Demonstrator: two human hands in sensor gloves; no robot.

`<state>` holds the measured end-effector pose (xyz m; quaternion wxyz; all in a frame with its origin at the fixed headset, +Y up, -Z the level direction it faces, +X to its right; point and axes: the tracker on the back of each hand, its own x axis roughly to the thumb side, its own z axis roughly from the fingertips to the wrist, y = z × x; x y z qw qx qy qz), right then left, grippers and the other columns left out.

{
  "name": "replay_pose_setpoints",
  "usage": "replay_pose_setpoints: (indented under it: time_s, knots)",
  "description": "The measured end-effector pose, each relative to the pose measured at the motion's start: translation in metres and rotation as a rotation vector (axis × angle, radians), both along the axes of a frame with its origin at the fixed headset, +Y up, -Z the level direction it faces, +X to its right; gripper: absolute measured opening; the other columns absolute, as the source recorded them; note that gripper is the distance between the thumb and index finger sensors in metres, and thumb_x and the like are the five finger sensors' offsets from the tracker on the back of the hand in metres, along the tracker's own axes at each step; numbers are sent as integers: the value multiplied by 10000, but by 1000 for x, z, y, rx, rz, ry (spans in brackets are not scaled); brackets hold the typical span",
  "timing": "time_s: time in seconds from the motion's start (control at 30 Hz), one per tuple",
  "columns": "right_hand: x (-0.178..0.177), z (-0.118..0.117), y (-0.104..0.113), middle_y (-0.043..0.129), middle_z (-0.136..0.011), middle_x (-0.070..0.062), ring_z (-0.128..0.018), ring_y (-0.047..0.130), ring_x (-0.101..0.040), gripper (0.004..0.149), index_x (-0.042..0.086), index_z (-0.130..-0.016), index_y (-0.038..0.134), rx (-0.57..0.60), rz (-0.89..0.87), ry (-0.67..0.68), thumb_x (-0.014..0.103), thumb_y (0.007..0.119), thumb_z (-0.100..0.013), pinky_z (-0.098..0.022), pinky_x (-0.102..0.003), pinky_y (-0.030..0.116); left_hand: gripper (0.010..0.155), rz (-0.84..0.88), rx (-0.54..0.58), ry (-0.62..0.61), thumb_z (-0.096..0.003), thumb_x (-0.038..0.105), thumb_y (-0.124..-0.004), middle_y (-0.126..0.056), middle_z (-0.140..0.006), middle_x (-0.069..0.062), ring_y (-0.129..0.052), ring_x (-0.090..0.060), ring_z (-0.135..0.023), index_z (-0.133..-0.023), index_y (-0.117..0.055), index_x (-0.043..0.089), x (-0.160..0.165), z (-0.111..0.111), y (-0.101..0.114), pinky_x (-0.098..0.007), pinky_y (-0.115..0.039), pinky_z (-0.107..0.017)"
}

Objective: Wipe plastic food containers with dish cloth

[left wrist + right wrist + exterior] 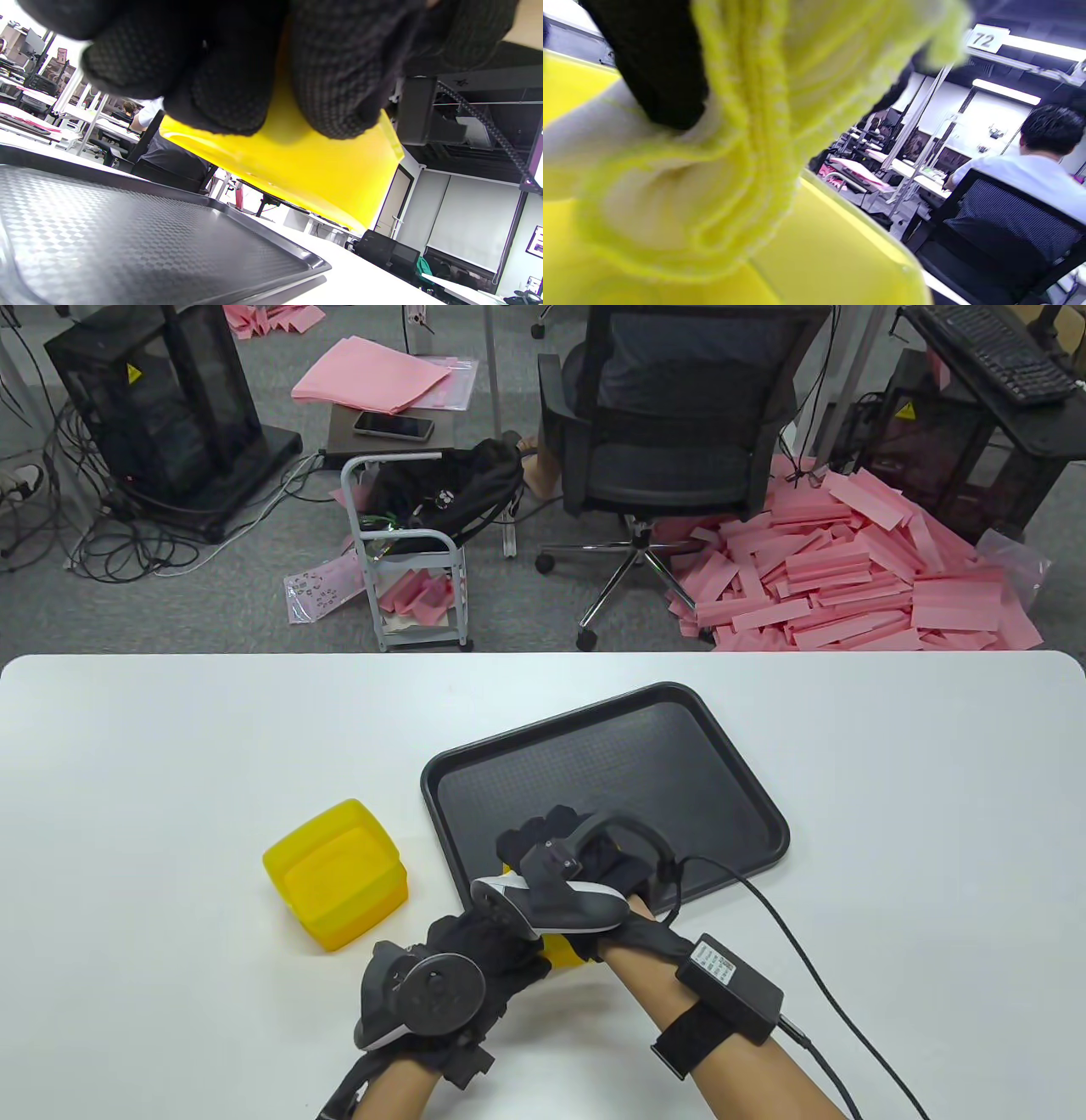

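Both hands are down at the near edge, meeting just off the tray's (475, 763) near corner. Left hand (475, 967), fingers (220, 93) curled together over the rim of a yellow container (305, 169), holding it tilted above the table beside the tray. Right hand (585, 857) crosses over it, a yellow-green cloth (746, 127) bunched under its fingers (657, 67) and pressed onto the container; how those fingers lie, I cannot tell. A second container (339, 886) sits left of the tray, tipped on its side, well clear of both hands. The table (170, 746) is white.
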<state>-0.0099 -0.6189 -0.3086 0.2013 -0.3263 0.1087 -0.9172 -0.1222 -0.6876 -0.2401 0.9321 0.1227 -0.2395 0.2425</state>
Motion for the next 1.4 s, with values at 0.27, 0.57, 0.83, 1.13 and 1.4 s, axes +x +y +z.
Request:
replay_pose_setpoints:
  time_s: [0.27,0.57,0.83,1.13,1.4]
  knots:
    - [24,-9,-7,919,-773,31,-528,945,-265,466,374,-875,793,14,127,-48,452,922,-434,-277,-334,868,391,30,10,36,-400,507,-887,-1039,-506,-48,-981,-303,-464,-704,-996,286,-5,-1,1,-458,-834,-377]
    - [30,15,-10,857,-898,50,-656,891,-288,413,441,-826,840,-94,323,-16,356,939,-434,-372,-367,857,390,45,-13,47,-399,500,-890,-1038,-506,-49,-981,-303,-461,-705,-998,285,0,-2,-4,-459,-835,-374]
    - [30,19,-2,860,-933,85,-689,902,-281,405,437,-825,833,-344,280,-86,331,927,-445,-387,-363,864,388,51,-2,37,-397,500,-890,-1037,-496,-47,-983,-301,-454,-698,-1000,281,2,0,-4,-457,-836,-370]
    - [23,8,5,898,-882,0,-618,937,-283,456,299,-902,768,-498,4,-113,357,894,-468,-329,-352,871,394,68,32,14,-396,501,-893,-1031,-471,-45,-983,-295,-439,-687,-998,258,5,4,-1,-454,-840,-362]
    - [5,0,11,928,-795,11,-542,963,-270,494,275,-898,741,-290,-37,-108,431,895,-456,-273,-340,874,395,78,51,-21,-396,503,-893,-1028,-468,-42,-982,-290,-435,-685,-995,254,9,5,-1,-450,-839,-362]
